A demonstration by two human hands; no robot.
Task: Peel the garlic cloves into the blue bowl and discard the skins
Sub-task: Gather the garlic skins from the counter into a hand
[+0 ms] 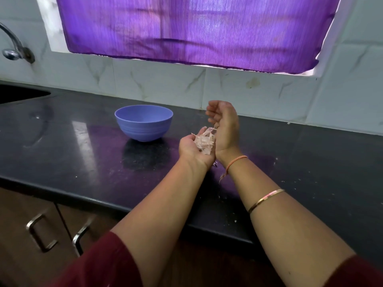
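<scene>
A blue bowl (143, 123) stands on the black counter (83, 154), left of my hands; its inside is hidden from this angle. My left hand (191, 149) is palm up above the counter and cups a small pile of pinkish garlic skins (205, 141). My right hand (224, 125) stands on edge right beside it, its heel against the pile, fingers loosely curled and holding nothing. No garlic cloves are visible.
A sink (18, 94) and a tap (14, 46) are at the far left. A tiled wall and purple curtain (186, 30) rise behind the counter. Small skin flecks (275, 162) dot the counter at right. Cabinet handles (39, 235) sit below the front edge.
</scene>
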